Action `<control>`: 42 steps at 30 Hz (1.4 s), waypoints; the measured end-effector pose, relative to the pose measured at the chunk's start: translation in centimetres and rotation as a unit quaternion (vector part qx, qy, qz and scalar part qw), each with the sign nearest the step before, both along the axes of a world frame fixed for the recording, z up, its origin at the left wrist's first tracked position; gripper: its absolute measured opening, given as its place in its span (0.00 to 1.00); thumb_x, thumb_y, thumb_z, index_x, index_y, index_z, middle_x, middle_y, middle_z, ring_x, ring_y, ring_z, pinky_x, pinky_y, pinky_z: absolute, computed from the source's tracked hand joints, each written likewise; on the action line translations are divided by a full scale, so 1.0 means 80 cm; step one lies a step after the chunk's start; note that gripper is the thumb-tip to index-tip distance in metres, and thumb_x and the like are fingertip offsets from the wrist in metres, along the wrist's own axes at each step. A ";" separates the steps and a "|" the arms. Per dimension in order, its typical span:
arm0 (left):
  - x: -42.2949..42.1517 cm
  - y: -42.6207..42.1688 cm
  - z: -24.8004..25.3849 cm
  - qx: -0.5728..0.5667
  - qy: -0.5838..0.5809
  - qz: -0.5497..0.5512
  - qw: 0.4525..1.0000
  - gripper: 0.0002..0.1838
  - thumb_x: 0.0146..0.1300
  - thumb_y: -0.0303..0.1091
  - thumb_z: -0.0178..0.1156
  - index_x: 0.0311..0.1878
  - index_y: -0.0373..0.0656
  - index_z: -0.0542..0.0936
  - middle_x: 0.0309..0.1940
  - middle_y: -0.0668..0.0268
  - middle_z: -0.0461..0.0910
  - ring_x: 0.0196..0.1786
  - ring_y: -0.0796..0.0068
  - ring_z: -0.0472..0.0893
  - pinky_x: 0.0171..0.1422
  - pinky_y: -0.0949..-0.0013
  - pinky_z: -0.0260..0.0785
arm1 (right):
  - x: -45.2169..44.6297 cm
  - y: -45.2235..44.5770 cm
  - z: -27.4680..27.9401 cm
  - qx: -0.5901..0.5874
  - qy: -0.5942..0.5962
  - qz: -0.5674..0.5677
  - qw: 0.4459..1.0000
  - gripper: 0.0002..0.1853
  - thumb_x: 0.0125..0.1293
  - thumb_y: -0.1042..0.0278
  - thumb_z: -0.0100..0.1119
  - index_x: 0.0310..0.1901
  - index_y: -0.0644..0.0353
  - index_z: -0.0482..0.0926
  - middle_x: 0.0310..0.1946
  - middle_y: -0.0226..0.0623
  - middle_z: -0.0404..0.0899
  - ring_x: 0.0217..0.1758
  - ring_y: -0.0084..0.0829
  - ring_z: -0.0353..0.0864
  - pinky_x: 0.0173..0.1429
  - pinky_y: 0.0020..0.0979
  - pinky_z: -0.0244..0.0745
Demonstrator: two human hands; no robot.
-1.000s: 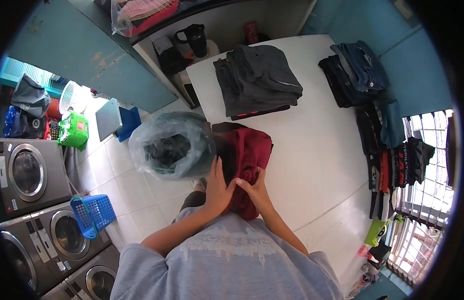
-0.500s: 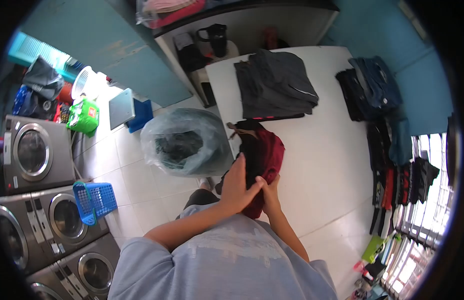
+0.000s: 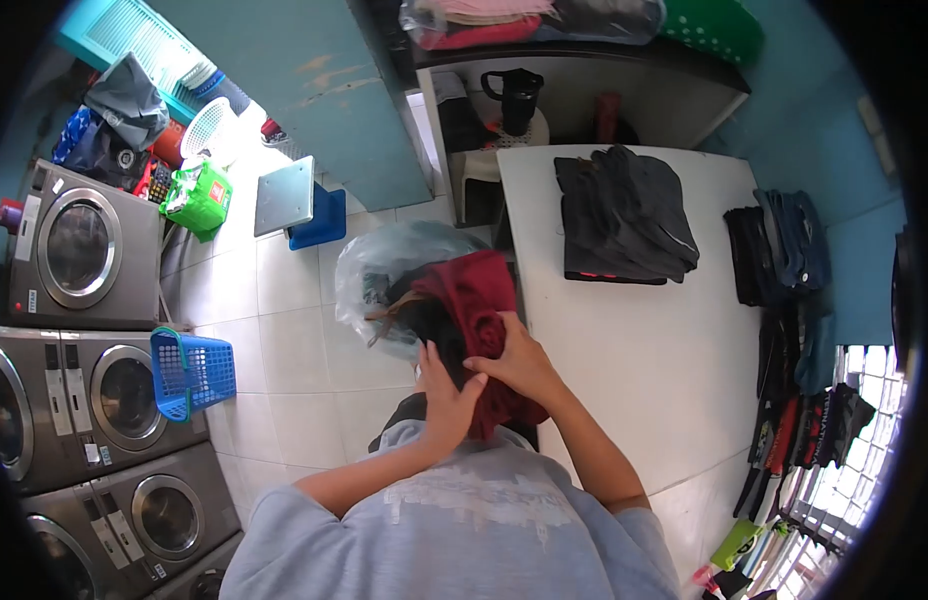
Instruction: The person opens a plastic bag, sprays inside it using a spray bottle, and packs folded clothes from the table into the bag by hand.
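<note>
A dark red and black garment [image 3: 479, 300], bunched up with a brown drawstring hanging from it, is between my hands in front of my body. My left hand [image 3: 447, 402] presses on its black side, fingers pointing up and thumb toward the right hand. Gripping the red cloth from the right is my right hand [image 3: 519, 360], its thumb hooked over the folds. Just beyond, a large clear plastic bag [image 3: 359, 270] stands on the floor with dark cloth inside, partly hidden by the garment. The kind of garment cannot be made out.
On the white table [image 3: 624, 370] lies a stack of dark grey folded clothes [image 3: 629, 215]. Folded jeans [image 3: 789, 235] hang or lie at its right edge. A blue basket [image 3: 194, 370] stands by front-loading washers [image 3: 129, 395] on the left. A blue stool [image 3: 319, 220] and green bag [image 3: 197, 197] are behind.
My hands and the garment have swung left from the table edge to the front of the plastic bag. The red cloth now covers part of the bag, and the view has turned left.
</note>
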State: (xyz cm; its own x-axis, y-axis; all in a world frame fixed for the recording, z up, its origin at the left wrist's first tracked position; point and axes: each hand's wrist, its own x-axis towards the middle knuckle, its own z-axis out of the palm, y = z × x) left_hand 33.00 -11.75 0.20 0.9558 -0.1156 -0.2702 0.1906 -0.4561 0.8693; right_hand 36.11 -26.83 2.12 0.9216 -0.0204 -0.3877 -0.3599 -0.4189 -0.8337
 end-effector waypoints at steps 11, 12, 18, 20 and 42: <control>0.201 0.116 -0.054 -0.206 0.398 0.033 0.893 0.53 0.47 0.49 0.62 0.71 0.39 0.44 0.70 0.56 0.43 0.70 0.59 0.50 0.68 0.55 0.51 | 0.194 0.058 -0.120 0.092 0.212 0.098 0.968 0.38 0.44 0.50 0.63 0.55 0.66 0.67 0.46 0.43 0.74 0.50 0.32 0.73 0.55 0.28 0.66; 0.223 0.117 -0.064 -0.184 0.401 0.031 0.897 0.51 0.48 0.47 0.62 0.71 0.42 0.45 0.69 0.56 0.48 0.69 0.60 0.53 0.67 0.57 0.53 | 0.207 0.060 -0.123 0.125 0.224 0.070 0.964 0.37 0.44 0.51 0.63 0.55 0.66 0.67 0.47 0.43 0.73 0.51 0.32 0.72 0.55 0.28 0.66; 0.291 0.127 -0.199 -0.245 0.413 0.029 0.877 0.47 0.51 0.46 0.60 0.70 0.39 0.49 0.67 0.53 0.55 0.69 0.59 0.56 0.67 0.59 0.52 | 0.242 0.069 -0.257 0.048 0.200 -0.062 0.977 0.42 0.45 0.50 0.61 0.59 0.72 0.63 0.52 0.50 0.70 0.57 0.38 0.69 0.60 0.29 0.62; 0.290 0.127 -0.201 -0.238 0.365 0.050 0.899 0.45 0.53 0.46 0.59 0.70 0.40 0.50 0.66 0.53 0.58 0.68 0.59 0.57 0.67 0.60 0.51 | 0.239 0.069 -0.289 0.008 0.157 -0.104 0.982 0.42 0.45 0.49 0.60 0.58 0.73 0.63 0.52 0.52 0.70 0.58 0.41 0.69 0.61 0.31 0.61; 0.242 0.097 -0.174 0.289 -0.168 -0.368 0.868 0.46 0.33 0.41 0.74 0.62 0.52 0.65 0.70 0.56 0.46 0.73 0.52 0.44 0.64 0.29 0.39 | 0.091 0.083 -0.271 0.026 -0.090 -0.422 0.902 0.07 0.65 0.77 0.46 0.44 0.61 0.71 0.35 0.38 0.76 0.40 0.30 0.77 0.45 0.26 0.71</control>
